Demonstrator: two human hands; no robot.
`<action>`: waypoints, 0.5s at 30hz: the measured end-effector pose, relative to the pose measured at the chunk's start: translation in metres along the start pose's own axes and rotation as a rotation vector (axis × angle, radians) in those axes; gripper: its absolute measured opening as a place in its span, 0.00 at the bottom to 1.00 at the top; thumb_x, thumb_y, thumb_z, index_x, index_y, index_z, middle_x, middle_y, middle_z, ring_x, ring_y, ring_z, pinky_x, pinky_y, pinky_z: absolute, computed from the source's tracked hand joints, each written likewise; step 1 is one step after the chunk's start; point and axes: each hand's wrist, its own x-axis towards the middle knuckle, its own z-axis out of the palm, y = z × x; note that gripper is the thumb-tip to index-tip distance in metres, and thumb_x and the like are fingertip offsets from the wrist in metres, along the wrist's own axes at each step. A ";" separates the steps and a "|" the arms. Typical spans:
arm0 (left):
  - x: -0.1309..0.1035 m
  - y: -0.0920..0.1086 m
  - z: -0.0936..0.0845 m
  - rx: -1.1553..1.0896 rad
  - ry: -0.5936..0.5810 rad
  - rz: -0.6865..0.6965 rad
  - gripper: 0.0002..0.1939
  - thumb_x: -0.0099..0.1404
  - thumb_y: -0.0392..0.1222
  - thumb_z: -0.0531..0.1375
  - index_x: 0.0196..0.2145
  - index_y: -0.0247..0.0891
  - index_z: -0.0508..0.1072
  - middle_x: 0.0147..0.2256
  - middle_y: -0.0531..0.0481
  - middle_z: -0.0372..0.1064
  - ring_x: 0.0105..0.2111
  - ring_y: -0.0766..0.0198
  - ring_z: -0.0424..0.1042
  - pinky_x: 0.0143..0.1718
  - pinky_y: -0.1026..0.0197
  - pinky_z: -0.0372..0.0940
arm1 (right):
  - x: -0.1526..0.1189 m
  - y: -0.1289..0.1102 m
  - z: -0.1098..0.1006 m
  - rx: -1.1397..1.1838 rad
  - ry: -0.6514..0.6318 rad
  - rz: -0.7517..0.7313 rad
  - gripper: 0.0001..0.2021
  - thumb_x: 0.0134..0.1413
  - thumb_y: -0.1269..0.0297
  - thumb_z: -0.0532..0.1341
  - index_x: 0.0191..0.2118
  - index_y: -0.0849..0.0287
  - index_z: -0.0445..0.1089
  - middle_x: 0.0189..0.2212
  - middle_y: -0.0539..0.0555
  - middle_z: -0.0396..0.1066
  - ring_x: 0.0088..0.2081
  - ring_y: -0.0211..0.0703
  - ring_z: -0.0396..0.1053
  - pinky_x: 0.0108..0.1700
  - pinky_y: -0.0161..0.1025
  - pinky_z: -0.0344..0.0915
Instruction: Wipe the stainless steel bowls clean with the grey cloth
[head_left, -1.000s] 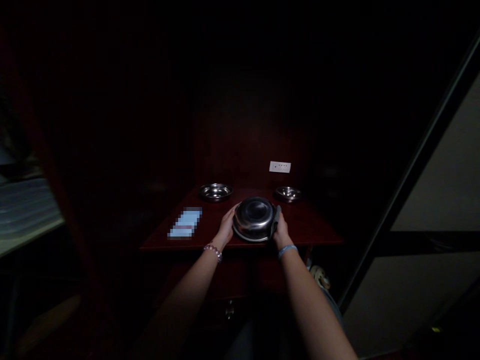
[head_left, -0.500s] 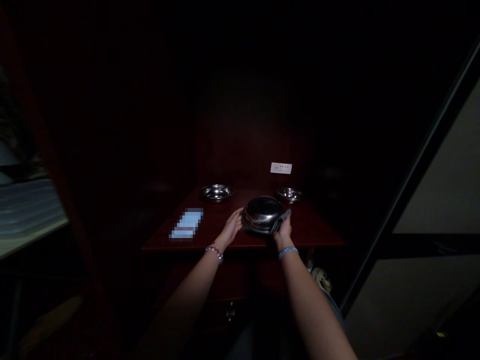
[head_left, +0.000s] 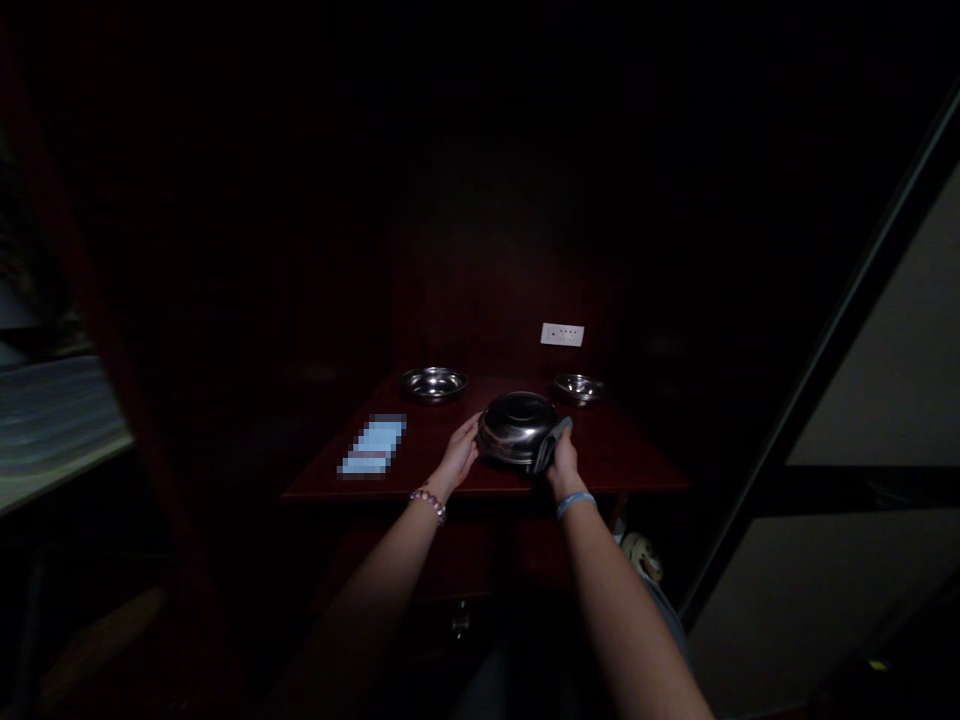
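Note:
A shiny metal bowl (head_left: 516,425), bottom side up, is held between both hands over the front of the dark red shelf (head_left: 435,482). My left hand (head_left: 459,455) grips its left rim. On the right side, my right hand (head_left: 562,462) presses a grey cloth (head_left: 546,450) against the bowl. Farther back, a wide metal bowl (head_left: 433,384) stands upright at the left, and a smaller metal bowl (head_left: 578,388) stands upright at the right.
A pixelated bright rectangle (head_left: 373,446) lies on the shelf's left side. On the back wall is a white socket plate (head_left: 562,334). Below the shelf edge sits a drawer handle (head_left: 460,620), with a pale object (head_left: 642,556) at the lower right.
The bowl has shifted slightly left and tilted, so more of its base shows. My right hand and the cloth have moved a little left along its side.

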 end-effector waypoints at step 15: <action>0.007 -0.002 -0.005 -0.062 -0.010 0.103 0.20 0.55 0.38 0.69 0.47 0.35 0.81 0.56 0.39 0.76 0.63 0.48 0.67 0.68 0.46 0.55 | 0.001 -0.008 -0.003 -0.021 -0.182 -0.055 0.18 0.60 0.49 0.62 0.34 0.60 0.76 0.25 0.51 0.78 0.34 0.43 0.77 0.41 0.37 0.73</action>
